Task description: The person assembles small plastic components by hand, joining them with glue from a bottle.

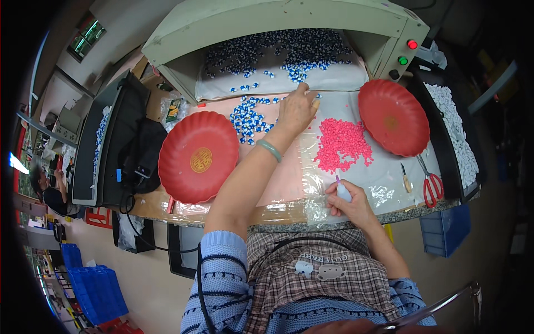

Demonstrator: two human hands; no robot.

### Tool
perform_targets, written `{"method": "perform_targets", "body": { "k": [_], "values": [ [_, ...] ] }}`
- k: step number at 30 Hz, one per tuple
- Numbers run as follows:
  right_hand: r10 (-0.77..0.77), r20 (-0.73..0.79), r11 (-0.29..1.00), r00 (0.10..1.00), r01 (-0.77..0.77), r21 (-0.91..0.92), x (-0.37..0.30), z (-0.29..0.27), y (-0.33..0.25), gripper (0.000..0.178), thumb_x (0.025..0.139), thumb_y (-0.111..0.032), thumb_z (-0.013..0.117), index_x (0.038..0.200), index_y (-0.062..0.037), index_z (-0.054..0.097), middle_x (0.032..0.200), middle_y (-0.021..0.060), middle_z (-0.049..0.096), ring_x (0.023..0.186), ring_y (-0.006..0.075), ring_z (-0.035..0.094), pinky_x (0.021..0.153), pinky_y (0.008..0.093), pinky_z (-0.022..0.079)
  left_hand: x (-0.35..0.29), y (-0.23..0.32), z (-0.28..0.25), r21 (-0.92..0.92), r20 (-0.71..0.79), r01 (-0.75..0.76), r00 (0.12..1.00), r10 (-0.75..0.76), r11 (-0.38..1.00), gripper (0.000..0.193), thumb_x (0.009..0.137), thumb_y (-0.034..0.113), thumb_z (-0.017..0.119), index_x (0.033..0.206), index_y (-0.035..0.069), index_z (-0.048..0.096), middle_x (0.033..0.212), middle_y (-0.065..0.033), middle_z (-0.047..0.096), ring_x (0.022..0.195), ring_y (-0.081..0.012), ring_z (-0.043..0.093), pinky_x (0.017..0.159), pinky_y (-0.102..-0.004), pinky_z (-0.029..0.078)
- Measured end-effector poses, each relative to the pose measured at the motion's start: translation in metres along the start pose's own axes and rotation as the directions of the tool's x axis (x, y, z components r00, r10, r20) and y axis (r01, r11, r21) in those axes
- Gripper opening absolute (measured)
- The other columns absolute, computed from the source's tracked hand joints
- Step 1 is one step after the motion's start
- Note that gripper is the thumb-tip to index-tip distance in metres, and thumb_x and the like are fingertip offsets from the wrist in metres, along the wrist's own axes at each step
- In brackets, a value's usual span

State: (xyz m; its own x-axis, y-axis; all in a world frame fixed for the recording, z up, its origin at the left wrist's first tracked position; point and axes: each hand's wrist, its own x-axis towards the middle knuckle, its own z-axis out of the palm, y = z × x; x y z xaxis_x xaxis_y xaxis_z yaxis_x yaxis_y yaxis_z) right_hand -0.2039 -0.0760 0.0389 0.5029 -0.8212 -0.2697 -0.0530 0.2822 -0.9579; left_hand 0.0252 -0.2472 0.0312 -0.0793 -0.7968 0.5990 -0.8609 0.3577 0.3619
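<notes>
My left hand (297, 110), with a green bangle (269, 150) on its wrist, reaches to the front edge of a white cloth bed (267, 83) inside a machine. Its thumb and forefinger are apart, and I see nothing between them; the other fingers are partly hidden. Small blue-and-white pieces (251, 118) lie beside it on pink sheeting, and many more (297, 71) cover the bed. In my right hand (356, 207) is a small squeeze bottle (342, 192) with a purple tip, pointing up at a spread of small pink pieces (342, 142).
Red scalloped plates stand left (183, 142) and right (384, 106). Scissors (432, 186) and a small pointed tool (406, 179) lie near the right edge. A black tray (453, 133) holds white pieces. The machine housing (278, 15) arches over the bed. A dark cable (161, 247) hangs at left.
</notes>
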Motion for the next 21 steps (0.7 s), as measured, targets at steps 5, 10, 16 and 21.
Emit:
{"method": "perform_targets", "body": {
  "k": [5,10,16,21],
  "values": [
    [0.014,0.025,1.0,1.0,-0.015,0.012,0.0,-0.001,0.0,0.015,0.091,-0.008,0.065,0.103,-0.001,0.061,0.078,0.0055,0.064,0.061,0.0069,0.058,0.054,0.0201,0.047,0.011,-0.019,0.019,0.169,0.158,0.026,0.986,-0.053,0.985,0.022,0.086,0.026,0.065,0.1,0.011,0.069,0.103,-0.0117,0.06,0.086,-0.0322,0.066,0.074,-0.0435,0.054],
    [0.012,0.031,1.0,0.999,-0.011,-0.008,0.0,0.0,0.001,0.015,0.091,-0.009,0.066,0.103,-0.0017,0.061,0.078,0.0042,0.064,0.06,0.0062,0.058,0.052,0.0193,0.046,-0.004,-0.022,0.004,0.142,0.162,0.075,0.982,-0.098,0.987,0.017,0.085,0.026,0.064,0.093,0.011,0.067,0.1,-0.0123,0.06,0.084,-0.0326,0.065,0.073,-0.044,0.054],
    [0.011,0.033,0.999,0.999,-0.009,-0.052,0.001,0.0,-0.001,0.015,0.09,-0.009,0.066,0.103,-0.0022,0.061,0.078,0.0034,0.064,0.06,0.0058,0.058,0.052,0.0189,0.046,-0.054,0.003,-0.035,0.04,0.195,0.224,0.954,-0.227,0.974,0.012,0.083,0.017,0.065,0.091,0.009,0.066,0.095,-0.0126,0.061,0.081,-0.0316,0.065,0.071,-0.0418,0.053],
    [-0.003,0.031,0.999,1.0,0.004,-0.045,0.002,-0.001,0.0,0.015,0.09,-0.009,0.066,0.103,-0.0021,0.061,0.079,0.0036,0.064,0.06,0.0059,0.058,0.052,0.0187,0.045,-0.085,0.013,-0.068,-0.14,0.215,0.175,0.966,-0.142,0.975,0.013,0.084,0.014,0.065,0.09,0.003,0.07,0.097,-0.0123,0.064,0.082,-0.0303,0.065,0.073,-0.0391,0.052]
  ]
}}
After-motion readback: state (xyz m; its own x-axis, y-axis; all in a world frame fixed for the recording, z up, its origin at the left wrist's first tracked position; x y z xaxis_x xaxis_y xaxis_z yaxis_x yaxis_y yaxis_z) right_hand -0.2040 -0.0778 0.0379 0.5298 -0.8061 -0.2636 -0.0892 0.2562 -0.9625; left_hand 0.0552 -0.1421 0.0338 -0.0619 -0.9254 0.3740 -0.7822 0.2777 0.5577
